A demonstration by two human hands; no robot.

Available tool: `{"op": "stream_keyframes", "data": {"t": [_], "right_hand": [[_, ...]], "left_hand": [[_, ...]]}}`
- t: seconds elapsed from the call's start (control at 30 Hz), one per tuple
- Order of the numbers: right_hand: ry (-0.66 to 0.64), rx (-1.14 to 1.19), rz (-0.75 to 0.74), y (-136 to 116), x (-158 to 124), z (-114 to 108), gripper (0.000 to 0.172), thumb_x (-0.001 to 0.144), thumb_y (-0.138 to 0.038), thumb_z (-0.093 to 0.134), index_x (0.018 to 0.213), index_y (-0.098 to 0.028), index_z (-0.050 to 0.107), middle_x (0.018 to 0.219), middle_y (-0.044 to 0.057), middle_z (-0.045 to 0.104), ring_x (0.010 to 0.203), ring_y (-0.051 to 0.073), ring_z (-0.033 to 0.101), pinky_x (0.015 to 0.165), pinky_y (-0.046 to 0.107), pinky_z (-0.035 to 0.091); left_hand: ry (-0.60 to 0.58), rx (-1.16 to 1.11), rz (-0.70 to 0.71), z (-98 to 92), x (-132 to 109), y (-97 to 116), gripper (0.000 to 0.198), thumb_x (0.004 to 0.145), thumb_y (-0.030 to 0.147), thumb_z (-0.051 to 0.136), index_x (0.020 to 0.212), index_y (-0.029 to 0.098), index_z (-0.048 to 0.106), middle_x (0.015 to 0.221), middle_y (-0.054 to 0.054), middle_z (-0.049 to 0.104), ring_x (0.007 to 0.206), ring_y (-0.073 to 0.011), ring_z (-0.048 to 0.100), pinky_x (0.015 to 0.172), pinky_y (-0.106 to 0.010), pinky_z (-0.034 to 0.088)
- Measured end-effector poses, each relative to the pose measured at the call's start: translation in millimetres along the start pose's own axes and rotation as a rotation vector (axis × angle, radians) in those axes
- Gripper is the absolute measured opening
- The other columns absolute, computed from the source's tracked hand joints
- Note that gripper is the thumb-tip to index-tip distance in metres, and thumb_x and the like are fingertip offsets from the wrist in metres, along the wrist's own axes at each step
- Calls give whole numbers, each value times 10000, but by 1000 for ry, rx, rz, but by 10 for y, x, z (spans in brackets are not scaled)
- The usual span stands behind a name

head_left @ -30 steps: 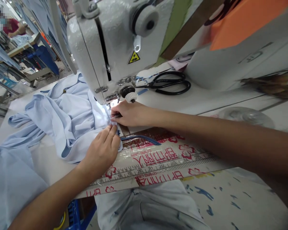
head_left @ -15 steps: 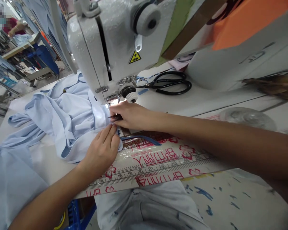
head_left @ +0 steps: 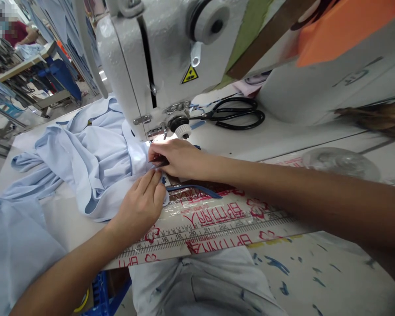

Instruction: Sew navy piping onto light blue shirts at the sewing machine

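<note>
A light blue garment [head_left: 98,145] lies in folds on the table, its right end under the lit needle area of a white sewing machine [head_left: 125,74]. My left hand [head_left: 143,199] presses on the garment's near edge, fingers together and pinching the cloth. Just beyond it, my right hand [head_left: 173,158] is closed at the cloth beside the needle area, with a small dark pointed tool [head_left: 161,161] partly hidden in its fingers. A narrow dark blue strip [head_left: 197,188] extends right from beneath my hands.
Black-handled scissors [head_left: 238,114] lie behind my right hand. A measuring tape strip [head_left: 217,230] runs along the table's front edge. A clear round object [head_left: 340,163] sits beyond my right forearm. Another person [head_left: 18,33] is at a table in the far left background.
The fingers of my right hand have curled in a little, and the dark tool's tip shows less. My left hand has barely moved. The machine appears slightly further right in view.
</note>
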State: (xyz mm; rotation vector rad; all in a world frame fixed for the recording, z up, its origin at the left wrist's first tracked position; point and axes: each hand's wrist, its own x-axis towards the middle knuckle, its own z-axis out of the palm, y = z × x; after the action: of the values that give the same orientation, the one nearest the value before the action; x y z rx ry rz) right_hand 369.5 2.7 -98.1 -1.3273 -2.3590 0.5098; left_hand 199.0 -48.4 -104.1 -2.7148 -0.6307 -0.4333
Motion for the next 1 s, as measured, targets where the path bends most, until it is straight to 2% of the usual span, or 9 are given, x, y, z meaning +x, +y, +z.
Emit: {"op": "stream_keyframes", "data": {"t": [0.1,0.23,0.37,0.43,0.53,0.67,0.8,0.9,1.0], "right_hand": [[-14,3,-9,5,-10,7,197,696,-106,524,875,-187,541,809,8,608,714,139,509,592,244,302],[-28,-92,12,-8,2,13,112,818,-216,505,917,-190,550,810,23,619,711,147,522,593,258,295],[-67,-275,97,4,15,-47,270,881,-417,448,994,-204,569,835,60,635,729,191,546,595,284,285],[-75,-312,119,32,7,-106,309,890,-452,415,982,-214,590,824,61,639,743,202,553,617,295,297],[-99,-233,106,78,-11,-183,289,878,-437,434,911,-223,626,820,46,643,763,194,554,638,294,319],[-142,-128,103,92,-28,-193,204,821,-372,521,845,-197,623,760,38,627,645,156,520,574,275,308],[-116,-45,-11,48,-23,-158,136,838,-276,502,859,-181,598,843,39,624,731,143,522,617,259,320],[-158,-30,-119,20,14,-136,112,830,-239,504,809,-178,596,846,24,625,748,135,526,638,254,322],[-178,-106,-53,7,50,-139,129,831,-242,490,797,-186,601,773,21,620,677,139,523,587,264,298]], "left_hand": [[2,-14,8,1,1,-1,170,872,17,386,836,25,552,1063,-217,606,1067,-277,562,890,-392,528],[-16,-25,-2,-4,4,-3,202,887,26,356,852,28,555,1076,-216,601,1078,-266,553,883,-394,528],[-13,-38,-17,4,0,-4,207,887,28,354,850,28,557,1083,-223,597,1069,-266,551,876,-396,526],[-18,-28,-29,13,-4,-3,212,888,30,349,862,38,559,1098,-212,595,1064,-257,549,871,-390,526],[-7,0,-27,26,-9,2,205,881,21,355,869,36,559,1106,-212,594,1039,-250,556,864,-372,523],[10,5,-32,26,-7,7,186,880,25,369,879,26,555,1085,-217,601,1026,-248,560,858,-358,521],[13,14,-18,12,-1,7,179,875,23,373,847,34,550,1071,-224,602,1025,-264,566,837,-367,525],[5,13,-17,6,-1,6,205,889,40,349,844,45,549,1045,-211,612,1028,-256,569,836,-366,527],[1,29,-27,8,-3,10,221,892,46,335,844,58,550,1068,-196,610,1029,-245,568,840,-361,530]]}}
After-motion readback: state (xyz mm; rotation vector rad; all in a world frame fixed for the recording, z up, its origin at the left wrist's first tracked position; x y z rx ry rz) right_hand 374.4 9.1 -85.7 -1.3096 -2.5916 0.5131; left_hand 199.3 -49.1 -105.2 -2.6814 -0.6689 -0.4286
